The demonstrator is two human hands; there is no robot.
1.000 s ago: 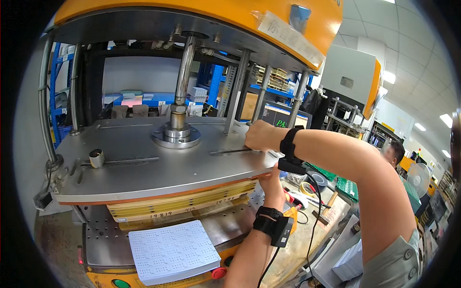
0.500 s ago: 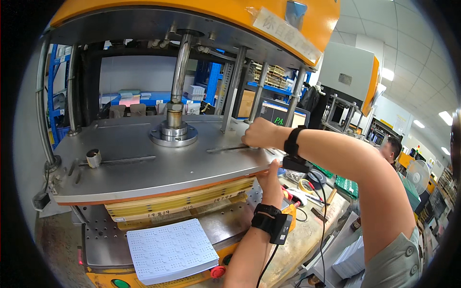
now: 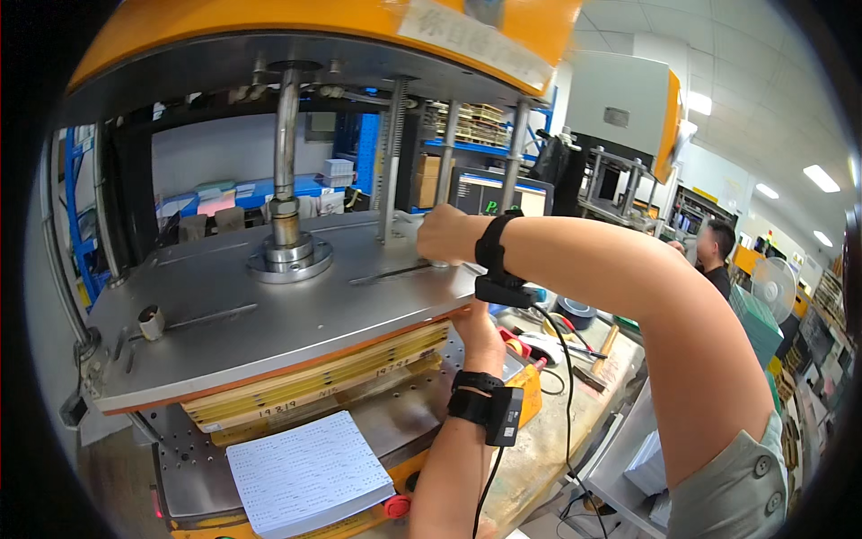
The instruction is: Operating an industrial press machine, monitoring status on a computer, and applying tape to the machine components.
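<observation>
My right hand [image 3: 445, 235] is closed over the right end of a slot in the steel press plate [image 3: 296, 310]. A bit of round metal shows below its fingers; what they grip is hidden. Below it, my left hand [image 3: 478, 332] reaches up to the plate's right front edge, thumb side showing, its fingers hidden by the plate. At the left slot stands a short metal knob [image 3: 151, 323]. A steel rod with a round flange [image 3: 289, 259] rises from the plate's middle. Under the plate is a yellowish layered die board [image 3: 314, 373] with handwritten marks.
A stack of white printed sheets [image 3: 310, 476] lies on the perforated lower bed's front. On the right bench are a hammer [image 3: 590, 377], tape and other tools. A monitor [image 3: 498, 193] stands behind the press. Another person [image 3: 716, 256] is at the far right. Cables hang from my wrist bands.
The view has shifted, so the press sits further left and tilts a little. Both hands stay at the plate's right corner; the right fist has turned slightly.
</observation>
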